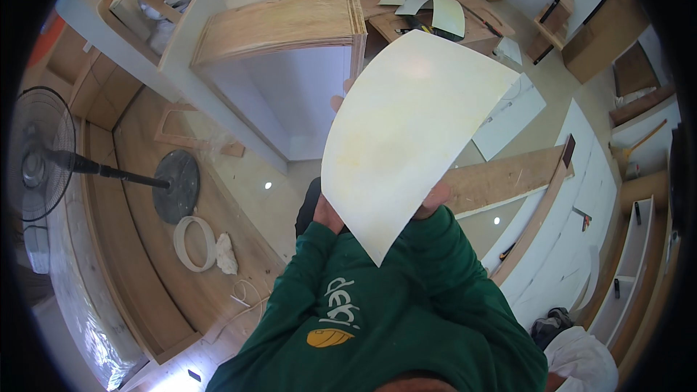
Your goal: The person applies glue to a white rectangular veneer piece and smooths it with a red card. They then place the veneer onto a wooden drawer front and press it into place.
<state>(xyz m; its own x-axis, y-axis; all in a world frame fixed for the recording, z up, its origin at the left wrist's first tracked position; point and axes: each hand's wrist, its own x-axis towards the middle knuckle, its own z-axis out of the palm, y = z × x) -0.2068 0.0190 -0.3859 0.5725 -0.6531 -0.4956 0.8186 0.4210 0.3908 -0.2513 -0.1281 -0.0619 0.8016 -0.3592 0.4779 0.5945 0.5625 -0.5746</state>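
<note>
In front of my chest I hold up a thin, pale cream sheet (417, 123), four-sided and bowed, with one corner pointing down at my green top. My left hand (328, 215) grips it from behind at the left edge; fingertips show past that edge higher up. On the other side my right hand (435, 199) holds the lower right edge, its fingers mostly hidden behind the sheet. Beyond the sheet stands a wooden frame (279, 22) with a curved plywood top and pale inner panels.
Similar pale sheets (448, 16) and tools lie on a wooden board at the back. A standing fan (168, 185) and a white ring (194, 244) are at left. To the right are a plywood strip (501, 178) and a marble-patterned panel (581, 189). A person in white (581, 359) is at lower right.
</note>
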